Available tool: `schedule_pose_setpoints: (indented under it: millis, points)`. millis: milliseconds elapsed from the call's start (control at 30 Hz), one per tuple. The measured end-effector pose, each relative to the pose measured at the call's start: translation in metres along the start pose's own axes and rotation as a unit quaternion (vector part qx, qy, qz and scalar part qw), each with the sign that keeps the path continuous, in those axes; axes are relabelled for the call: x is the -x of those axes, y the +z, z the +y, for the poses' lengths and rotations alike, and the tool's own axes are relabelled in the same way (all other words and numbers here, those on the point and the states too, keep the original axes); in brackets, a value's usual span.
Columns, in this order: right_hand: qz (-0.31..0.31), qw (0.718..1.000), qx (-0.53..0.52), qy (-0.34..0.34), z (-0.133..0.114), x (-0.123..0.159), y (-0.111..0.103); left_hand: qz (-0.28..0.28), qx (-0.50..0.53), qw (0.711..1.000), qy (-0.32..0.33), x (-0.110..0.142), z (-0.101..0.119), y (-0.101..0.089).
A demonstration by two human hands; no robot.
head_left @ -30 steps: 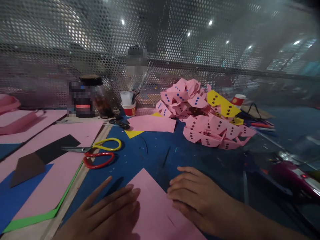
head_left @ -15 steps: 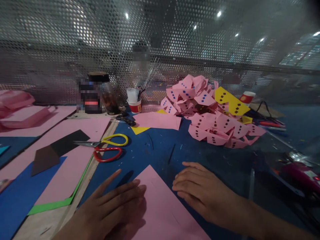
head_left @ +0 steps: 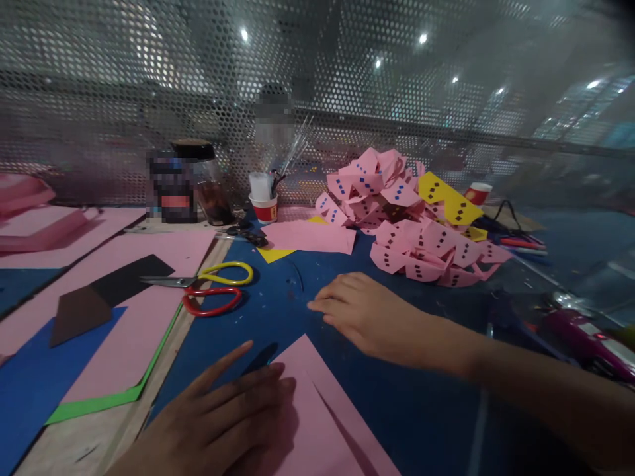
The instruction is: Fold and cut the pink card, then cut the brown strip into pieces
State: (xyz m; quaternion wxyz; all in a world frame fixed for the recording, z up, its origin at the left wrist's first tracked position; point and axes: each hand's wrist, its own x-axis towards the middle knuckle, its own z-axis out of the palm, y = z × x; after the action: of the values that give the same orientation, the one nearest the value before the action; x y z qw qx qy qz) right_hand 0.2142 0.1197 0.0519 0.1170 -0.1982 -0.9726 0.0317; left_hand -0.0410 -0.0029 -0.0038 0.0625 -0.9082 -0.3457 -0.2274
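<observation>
My left hand (head_left: pixel 213 416) lies flat, fingers stretched out and thumb spread, on a pink paper sheet (head_left: pixel 322 423) at the bottom centre. A fold or crease runs down the sheet's right part. Beyond the sheet's top corner, my right hand (head_left: pixel 364 314) reaches down to the blue tabletop (head_left: pixel 278 311). Its fingers are bent and drawn together; anything under or between them is hidden. To the left lie scissors (head_left: pixel 218 311) with one yellow and one red handle loop, blades pointing left.
Pink cut-paper strips with dark diamonds (head_left: pixel 436 254) are heaped at the back right. A paper cup (head_left: pixel 265 208) and a jar (head_left: pixel 213 192) stand by the perforated metal screen (head_left: pixel 347 79). Coloured sheets (head_left: pixel 114 370) lie left; a magenta tool (head_left: pixel 585 337) is at right.
My right hand has moved forward and left from beside the pink sheet, covering where a thin dark strip lay. The sheet's crease stands out more. My left hand stays nearly still.
</observation>
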Motion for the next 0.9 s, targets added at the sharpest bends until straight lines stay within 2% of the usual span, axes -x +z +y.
schedule_pose_setpoints:
  millis: [100,233,467,667,900]
  points:
    - [-0.013,0.999,0.038,-0.022,0.006,-0.018,0.015,0.011,-0.012,1.0,0.02,-0.001,-0.001,-0.002]
    - [-0.021,0.997,0.079,-0.012,0.013,-0.027,0.029,0.015,-0.014,0.999,0.036,-0.003,-0.003,-0.003]
    - [-0.018,0.998,0.057,0.007,0.019,-0.027,0.027,0.021,0.006,0.998,0.051,-0.007,-0.006,-0.003]
    - [-0.021,0.997,0.069,-0.002,0.021,-0.033,0.031,0.039,0.028,0.999,0.017,-0.007,-0.003,-0.004]
    - [0.008,0.999,0.026,0.029,0.023,-0.031,0.034,0.039,0.029,0.999,0.009,-0.005,-0.002,-0.003]
